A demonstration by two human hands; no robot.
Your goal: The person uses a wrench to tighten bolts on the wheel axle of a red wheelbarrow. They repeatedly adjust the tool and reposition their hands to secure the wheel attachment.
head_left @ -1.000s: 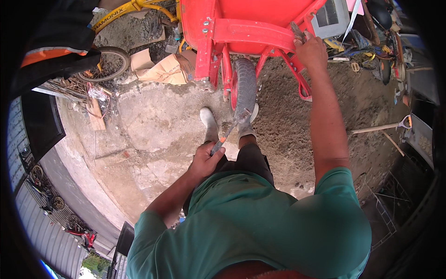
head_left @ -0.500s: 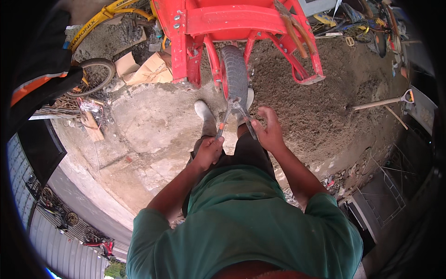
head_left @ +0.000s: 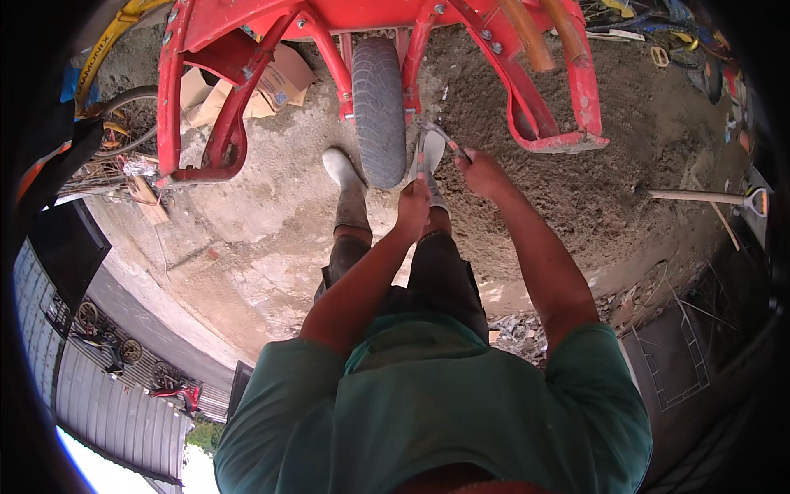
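Both forearms reach forward and down from the body, converging near each other. The left hand [head_left: 413, 206] is closed in a fist, knuckles up. The right hand [head_left: 481, 171], slightly farther out, is also curled shut, its wrist bent a little inward.

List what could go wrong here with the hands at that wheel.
1. Both hands, left and right, grip a thin tool close to the tyre; a slip might pinch fingers against the red frame.
2. The boots stand right under the wheelbarrow; if it shifts, it could land on them.
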